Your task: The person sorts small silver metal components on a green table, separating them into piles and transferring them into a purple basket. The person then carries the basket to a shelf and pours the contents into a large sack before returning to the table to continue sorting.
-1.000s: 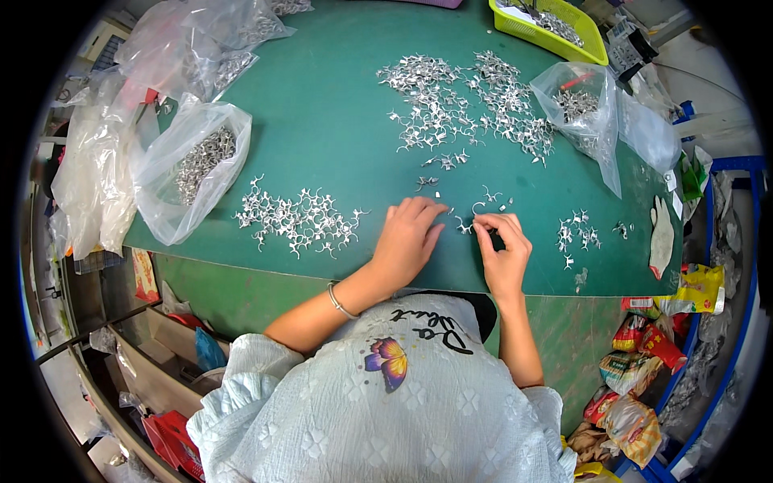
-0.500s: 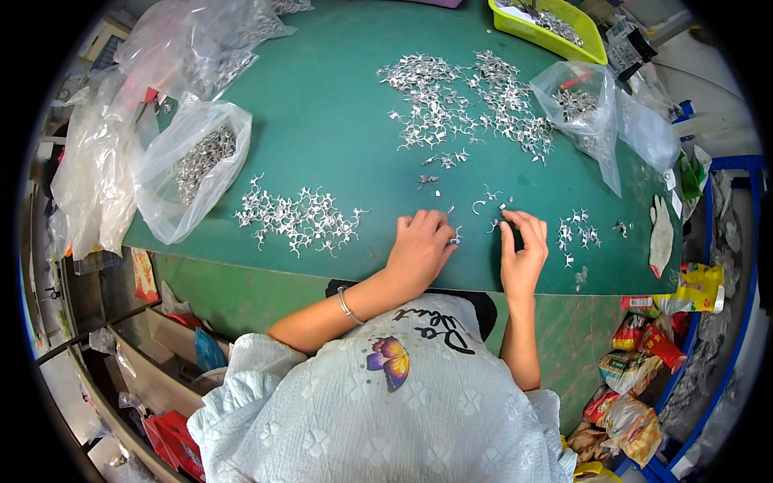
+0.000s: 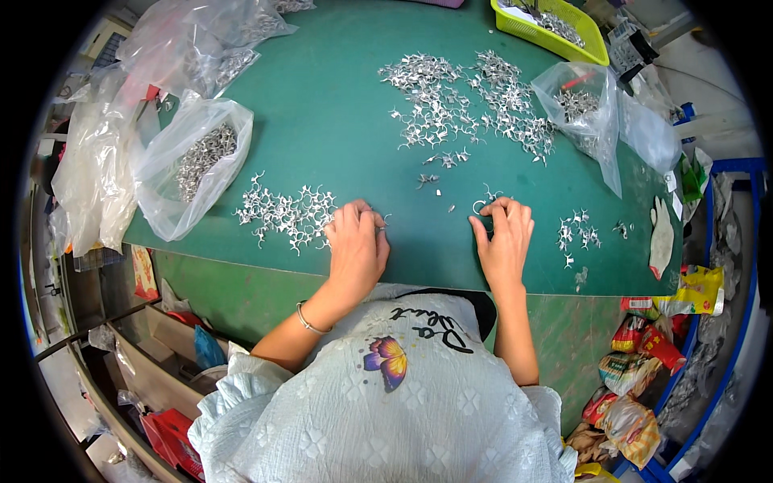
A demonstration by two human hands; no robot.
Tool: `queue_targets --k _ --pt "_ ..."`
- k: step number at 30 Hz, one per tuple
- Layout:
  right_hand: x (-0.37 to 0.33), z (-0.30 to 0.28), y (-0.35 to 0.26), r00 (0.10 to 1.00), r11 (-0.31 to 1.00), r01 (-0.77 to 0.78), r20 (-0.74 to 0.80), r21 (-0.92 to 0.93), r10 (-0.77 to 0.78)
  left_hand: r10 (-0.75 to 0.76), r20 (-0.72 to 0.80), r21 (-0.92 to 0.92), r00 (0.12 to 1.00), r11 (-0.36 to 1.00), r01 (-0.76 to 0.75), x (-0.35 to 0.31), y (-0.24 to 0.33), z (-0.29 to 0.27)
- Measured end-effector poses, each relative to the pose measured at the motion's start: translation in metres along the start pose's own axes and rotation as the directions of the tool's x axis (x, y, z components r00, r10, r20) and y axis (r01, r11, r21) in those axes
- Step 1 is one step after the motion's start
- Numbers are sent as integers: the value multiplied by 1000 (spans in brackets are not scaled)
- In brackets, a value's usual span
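Note:
My left hand [image 3: 357, 241] is at the right edge of the left heap of small silvery metal clips [image 3: 278, 211]. Its fingers are pinched, and a metal clip [image 3: 386, 220] pokes out at the fingertips. To the right, my right hand [image 3: 506, 241] rests on the table with curled fingers. Thumb and forefinger close at a small curved metal clip [image 3: 478, 207]; the fingers partly hide it. Further right lies a small group of similar clips [image 3: 578, 232]. A big spread of clips [image 3: 435, 101] covers the table's far middle.
The green tabletop [image 3: 322, 121] has its near edge by my body. Clear bags of metal parts [image 3: 205, 161] stand at left, another bag [image 3: 576, 105] at right. A yellow-green basket [image 3: 555, 40] sits far right, a white glove [image 3: 661, 237] near the right edge.
My left hand has moved left, from the middle to the left heap. My right hand has shifted slightly left and away from me, over the loose clips.

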State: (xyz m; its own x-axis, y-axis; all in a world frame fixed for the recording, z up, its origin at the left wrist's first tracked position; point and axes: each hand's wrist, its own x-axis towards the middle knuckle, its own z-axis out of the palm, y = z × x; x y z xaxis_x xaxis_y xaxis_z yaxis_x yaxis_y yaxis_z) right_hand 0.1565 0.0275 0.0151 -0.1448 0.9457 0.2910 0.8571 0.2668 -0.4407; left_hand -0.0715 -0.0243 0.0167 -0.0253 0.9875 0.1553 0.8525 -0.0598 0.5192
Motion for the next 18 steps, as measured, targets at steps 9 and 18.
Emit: queue_targets --k 9,18 --pt "-3 -7 3 995 893 -63 -36 446 88 89 26 -121 996 989 -86 3 17 0" --pt "-20 -22 -15 812 -186 -531 559 827 166 130 214 -738 968 671 73 22 57 13"
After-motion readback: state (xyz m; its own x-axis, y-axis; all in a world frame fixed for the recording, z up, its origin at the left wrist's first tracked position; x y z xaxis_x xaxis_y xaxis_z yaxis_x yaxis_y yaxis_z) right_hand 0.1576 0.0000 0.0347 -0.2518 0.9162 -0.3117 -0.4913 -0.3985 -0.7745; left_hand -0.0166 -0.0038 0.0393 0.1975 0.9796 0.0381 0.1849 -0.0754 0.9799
